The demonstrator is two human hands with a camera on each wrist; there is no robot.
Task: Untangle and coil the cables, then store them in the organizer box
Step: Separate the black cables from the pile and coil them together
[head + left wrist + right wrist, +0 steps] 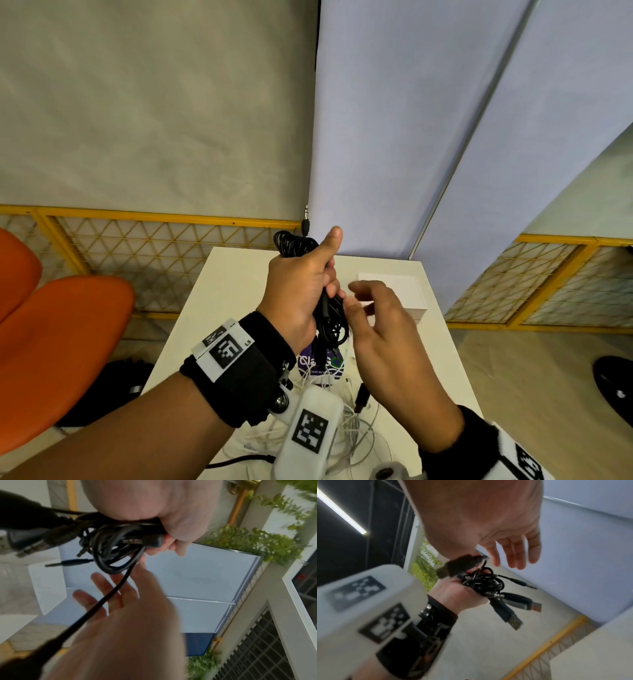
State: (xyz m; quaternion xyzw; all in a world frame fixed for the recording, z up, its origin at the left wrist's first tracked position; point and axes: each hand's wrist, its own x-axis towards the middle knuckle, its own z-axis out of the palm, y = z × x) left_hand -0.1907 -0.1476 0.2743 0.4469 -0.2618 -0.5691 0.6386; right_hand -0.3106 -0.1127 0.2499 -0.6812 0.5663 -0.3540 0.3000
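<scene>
My left hand (318, 270) is raised above the white table (233, 284) and grips a tangled bundle of black cables (330, 318). An audio jack (305, 222) sticks up above the thumb. In the left wrist view the bundle (111, 547) hangs from the left hand's fingers (176, 543), and one loose strand (109, 595) runs across the palm of my right hand (120, 601). The right hand (363, 298) is just right of the bundle, fingers spread and holding nothing. In the right wrist view, USB plugs (513, 622) dangle from the bundle (482, 582). A white box (407, 294) sits behind the right hand.
Thin white cables (346, 414) lie tangled on the table's near part, with a black plug (361, 399) and a purple labelled item (322, 365) among them. An orange chair (58, 342) stands at the left. A yellow mesh fence (154, 240) runs behind the table.
</scene>
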